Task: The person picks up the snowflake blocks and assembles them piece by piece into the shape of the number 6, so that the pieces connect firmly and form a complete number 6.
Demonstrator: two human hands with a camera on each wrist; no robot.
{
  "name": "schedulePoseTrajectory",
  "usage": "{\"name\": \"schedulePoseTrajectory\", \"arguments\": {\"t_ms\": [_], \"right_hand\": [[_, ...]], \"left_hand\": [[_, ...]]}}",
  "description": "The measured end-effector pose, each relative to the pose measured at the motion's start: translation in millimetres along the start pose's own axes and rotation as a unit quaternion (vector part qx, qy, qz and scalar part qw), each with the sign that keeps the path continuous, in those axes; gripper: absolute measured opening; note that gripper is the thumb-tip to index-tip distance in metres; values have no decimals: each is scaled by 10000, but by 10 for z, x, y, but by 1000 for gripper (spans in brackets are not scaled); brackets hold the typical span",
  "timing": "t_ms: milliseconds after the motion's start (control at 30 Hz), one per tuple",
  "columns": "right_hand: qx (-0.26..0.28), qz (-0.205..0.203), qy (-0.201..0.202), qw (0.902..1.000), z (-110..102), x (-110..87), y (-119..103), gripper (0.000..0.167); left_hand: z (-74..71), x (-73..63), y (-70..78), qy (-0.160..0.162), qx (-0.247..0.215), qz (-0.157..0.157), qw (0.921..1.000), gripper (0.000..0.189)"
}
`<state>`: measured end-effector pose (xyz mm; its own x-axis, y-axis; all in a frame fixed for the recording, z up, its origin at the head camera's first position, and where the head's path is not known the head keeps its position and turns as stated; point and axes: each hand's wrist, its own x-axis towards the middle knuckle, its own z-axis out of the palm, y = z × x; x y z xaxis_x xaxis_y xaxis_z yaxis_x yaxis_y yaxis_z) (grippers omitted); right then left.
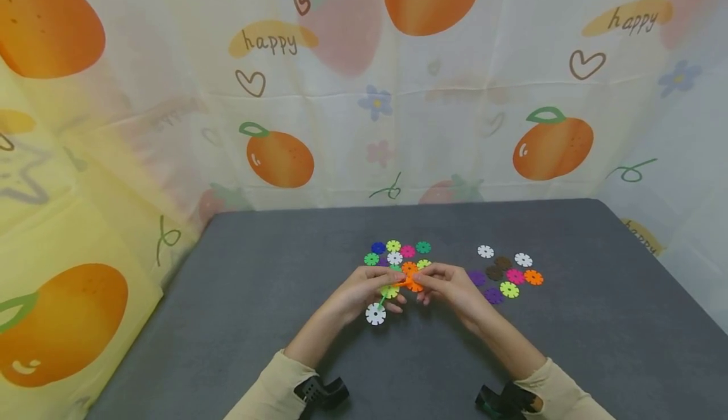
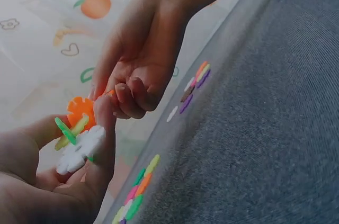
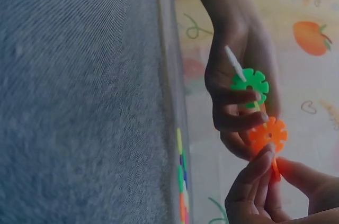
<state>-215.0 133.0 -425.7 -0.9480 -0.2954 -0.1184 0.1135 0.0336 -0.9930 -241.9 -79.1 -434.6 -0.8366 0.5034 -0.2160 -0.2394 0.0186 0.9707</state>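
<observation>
Both hands hold a short chain of slotted plastic snowflake discs above the table. It runs from a white disc [image 1: 375,314] through a green disc [image 3: 252,82] and a yellow-green disc [image 2: 72,133] to an orange disc [image 3: 272,131]. My left hand [image 1: 361,286] grips the chain near its orange part, and the white end hangs out below the fingers. Thumb and fingers of my right hand [image 1: 457,286] pinch a second orange disc [image 3: 276,171], seen edge-on in the right wrist view, where it meets the first orange one.
Just beyond the hands lies a cluster of loose discs, among them a blue disc [image 1: 378,248] and a pink disc [image 1: 407,251]. A second group, with a brown disc [image 1: 495,273] and an orange disc [image 1: 533,277], lies to the right on the grey table [image 1: 256,338]. A printed curtain [image 1: 341,110] hangs behind.
</observation>
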Motion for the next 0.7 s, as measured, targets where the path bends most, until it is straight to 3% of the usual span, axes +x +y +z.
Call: {"name": "schedulePoseTrajectory", "arguments": {"t_ms": [133, 267, 400, 500, 600, 700], "right_hand": [[-14, 57, 16, 10000, -31, 36, 47, 42], [-42, 67, 364, 9993, -82, 101, 106, 42], [-686, -149, 749, 9947, -142, 174, 165, 37], [-1460, -424, 967, 9836, -183, 224, 195, 30], [-2258, -704, 1207, 9641, -216, 282, 218, 24], [-2727, -864, 1399, 9479, -232, 343, 238, 23]], "left_hand": [[-7, 10, -23, 119, 73, -53, 9999, 33], [-42, 21, -30, 321, 70, -54, 9994, 34], [-79, 36, -36, 407, 69, -54, 9991, 36], [-99, 43, -42, 407, 94, -70, 9991, 36], [-113, 47, -52, 405, 105, -77, 9991, 37], [-122, 50, -58, 422, 114, -64, 9990, 37]]}}
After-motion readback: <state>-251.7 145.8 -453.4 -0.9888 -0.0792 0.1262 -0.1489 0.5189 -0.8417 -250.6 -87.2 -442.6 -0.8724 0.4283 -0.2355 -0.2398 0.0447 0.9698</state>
